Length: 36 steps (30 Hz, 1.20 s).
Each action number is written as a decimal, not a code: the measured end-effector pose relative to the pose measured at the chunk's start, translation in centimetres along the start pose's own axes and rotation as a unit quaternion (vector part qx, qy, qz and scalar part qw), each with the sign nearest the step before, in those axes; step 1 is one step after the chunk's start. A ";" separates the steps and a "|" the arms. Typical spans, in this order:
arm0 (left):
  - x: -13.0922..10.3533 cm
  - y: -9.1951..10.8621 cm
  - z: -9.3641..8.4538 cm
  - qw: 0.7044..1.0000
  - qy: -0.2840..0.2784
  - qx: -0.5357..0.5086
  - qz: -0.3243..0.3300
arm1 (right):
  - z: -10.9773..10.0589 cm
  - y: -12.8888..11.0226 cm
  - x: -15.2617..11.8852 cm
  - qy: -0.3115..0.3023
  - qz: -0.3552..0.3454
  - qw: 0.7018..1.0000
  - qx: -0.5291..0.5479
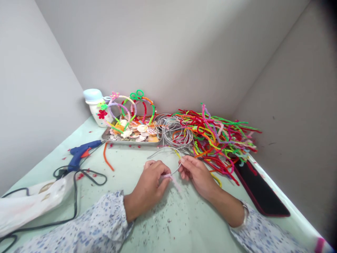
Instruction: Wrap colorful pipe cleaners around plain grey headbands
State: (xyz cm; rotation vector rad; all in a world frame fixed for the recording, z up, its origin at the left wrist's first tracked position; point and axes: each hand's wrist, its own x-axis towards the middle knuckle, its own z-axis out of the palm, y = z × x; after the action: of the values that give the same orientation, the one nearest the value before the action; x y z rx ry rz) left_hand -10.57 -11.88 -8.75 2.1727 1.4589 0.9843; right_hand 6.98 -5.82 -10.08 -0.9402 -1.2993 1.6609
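Observation:
Over the middle of the table, my left hand (151, 184) is closed on a pale pink pipe cleaner (176, 184). The pipe cleaner appears wound round a grey wire near my fingers, and its loose fuzzy end points down to the right. A bare stretch of the grey wire (176, 171) curves across to my right hand (198, 175), where thumb and fingers pinch it. Just beyond my hands lies a coil of grey wire (181, 137). Many coloured pipe cleaners (218, 133) are heaped to the right of the coil.
A metal tray (134, 142) holds shells, with decorated headbands (122, 112) standing there. Behind it is a white bottle with a blue lid (96, 107). A blue glue gun (79, 156), its black cord and a white plastic bag (39, 207) lie left. A black flat object (263, 189) lies right.

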 end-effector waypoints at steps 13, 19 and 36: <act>0.0 0.2 -0.4 0.994 0.069 0.045 0.072 | 0.0 -0.1 -0.1 -0.003 0.004 1.000 0.023; 0.1 -0.1 -0.2 0.992 0.063 0.070 0.081 | 0.0 0.0 -0.1 -0.002 0.001 1.000 0.017; 0.2 0.2 -0.3 0.998 -0.050 0.023 -0.026 | 0.1 0.1 -0.1 -0.007 -0.009 0.999 -0.031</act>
State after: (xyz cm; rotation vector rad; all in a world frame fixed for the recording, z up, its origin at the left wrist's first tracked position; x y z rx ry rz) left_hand -10.61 -11.79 -8.28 2.1712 1.4974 0.8213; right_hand 6.89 -5.93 -10.16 -0.9530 -1.3720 1.6240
